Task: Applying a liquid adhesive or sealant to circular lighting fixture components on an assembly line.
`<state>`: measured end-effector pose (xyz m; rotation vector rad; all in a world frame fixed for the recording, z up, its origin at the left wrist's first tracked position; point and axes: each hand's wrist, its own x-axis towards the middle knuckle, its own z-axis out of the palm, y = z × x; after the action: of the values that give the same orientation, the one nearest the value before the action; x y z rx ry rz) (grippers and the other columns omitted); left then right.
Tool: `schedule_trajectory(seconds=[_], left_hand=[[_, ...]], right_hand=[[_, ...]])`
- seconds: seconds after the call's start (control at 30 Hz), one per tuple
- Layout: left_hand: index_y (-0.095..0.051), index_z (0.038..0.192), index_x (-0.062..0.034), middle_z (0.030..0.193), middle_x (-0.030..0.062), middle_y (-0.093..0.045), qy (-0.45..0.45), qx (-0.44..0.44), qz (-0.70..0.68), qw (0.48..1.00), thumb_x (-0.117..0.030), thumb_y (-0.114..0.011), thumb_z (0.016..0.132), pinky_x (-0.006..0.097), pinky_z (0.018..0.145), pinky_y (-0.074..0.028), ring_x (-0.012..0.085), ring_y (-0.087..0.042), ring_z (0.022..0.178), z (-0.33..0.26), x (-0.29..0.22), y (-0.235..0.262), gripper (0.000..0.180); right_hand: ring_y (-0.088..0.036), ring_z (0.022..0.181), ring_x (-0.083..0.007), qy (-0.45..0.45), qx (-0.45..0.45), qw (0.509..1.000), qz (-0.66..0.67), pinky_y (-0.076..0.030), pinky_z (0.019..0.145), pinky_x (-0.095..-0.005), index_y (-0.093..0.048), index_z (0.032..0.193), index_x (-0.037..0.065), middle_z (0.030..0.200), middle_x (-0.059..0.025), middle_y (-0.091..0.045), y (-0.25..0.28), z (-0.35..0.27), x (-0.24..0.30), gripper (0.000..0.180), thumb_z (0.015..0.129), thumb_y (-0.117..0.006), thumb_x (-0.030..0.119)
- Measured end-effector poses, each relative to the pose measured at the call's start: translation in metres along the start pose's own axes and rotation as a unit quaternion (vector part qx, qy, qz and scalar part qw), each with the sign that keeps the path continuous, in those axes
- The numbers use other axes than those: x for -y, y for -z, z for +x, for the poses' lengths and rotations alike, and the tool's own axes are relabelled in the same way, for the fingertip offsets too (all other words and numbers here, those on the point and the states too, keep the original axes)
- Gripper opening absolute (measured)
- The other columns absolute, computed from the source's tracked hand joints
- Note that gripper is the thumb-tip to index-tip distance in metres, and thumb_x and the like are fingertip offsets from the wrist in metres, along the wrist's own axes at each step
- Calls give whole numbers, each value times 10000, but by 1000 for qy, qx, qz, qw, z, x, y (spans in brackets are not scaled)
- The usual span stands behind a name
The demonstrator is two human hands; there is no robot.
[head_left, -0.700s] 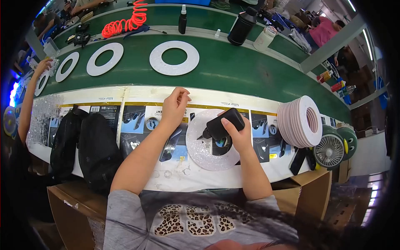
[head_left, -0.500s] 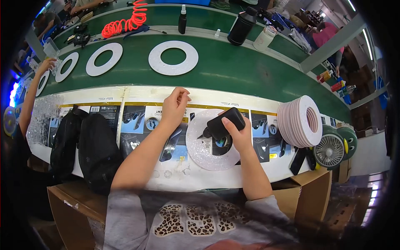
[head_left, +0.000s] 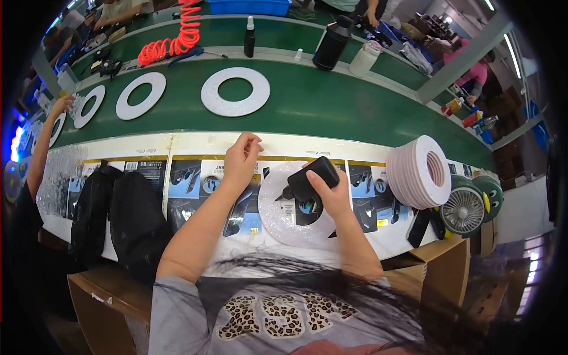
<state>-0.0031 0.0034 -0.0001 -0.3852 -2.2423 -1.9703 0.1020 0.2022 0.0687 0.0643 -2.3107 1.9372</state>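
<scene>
My right hand (head_left: 332, 198) is wrapped round a black squeeze bottle (head_left: 310, 177), tilted so that its narrow nozzle points down and left. Under the bottle lies a flat white ring (head_left: 275, 222) with a speckled, shiny surface; whether the nozzle tip touches it I cannot tell. Left of the ring, above the printed sheets, my left hand (head_left: 241, 158) has its fingers curled together. Anything small between those fingertips is hidden. The ring's round opening shows printed sheet beneath it.
Right of me stand a stack of white rings (head_left: 408, 177), a small fan (head_left: 462, 212) and a black phone-like object (head_left: 419, 228). Black pouches (head_left: 136, 213) lie left. Several rings (head_left: 235, 106) rest on the green belt (head_left: 319, 97). Another person's hand (head_left: 61, 105) reaches in at far left.
My head view has shifted slightly, and dark hair strands now hang across the lower part. The bottle stays over the ring in my right hand. My left hand stays curled beside it.
</scene>
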Motion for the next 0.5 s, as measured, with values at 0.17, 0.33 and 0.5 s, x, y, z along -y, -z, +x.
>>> schedule_trajectory(seconds=[0.17,0.33,0.5], left_hand=[[-566,952,-25,752,35,-607,5,4,-15,1000,-91,-488,954,203,549,-397,61,-491,615,-3,2,2,102],[-567,947,-28,754,43,-610,12,3,-9,1000,-96,-482,956,208,543,-405,66,-498,602,-6,1,3,109],[-568,952,-30,746,39,-614,9,6,10,1000,-100,-483,956,211,554,-415,69,-508,607,-4,1,3,110]], right_hand=[[-613,777,-113,1,-19,1000,-10,-485,702,-250,-647,969,-9,844,-56,-658,4,1,-8,226,855,-645,185],[-588,696,-100,-34,-59,996,49,-478,659,-259,-635,893,-5,755,-51,-647,9,-5,25,240,839,-677,225],[-619,785,-116,54,-57,988,-133,-492,728,-254,-646,1000,-16,855,-68,-672,13,-29,47,237,826,-658,144]])
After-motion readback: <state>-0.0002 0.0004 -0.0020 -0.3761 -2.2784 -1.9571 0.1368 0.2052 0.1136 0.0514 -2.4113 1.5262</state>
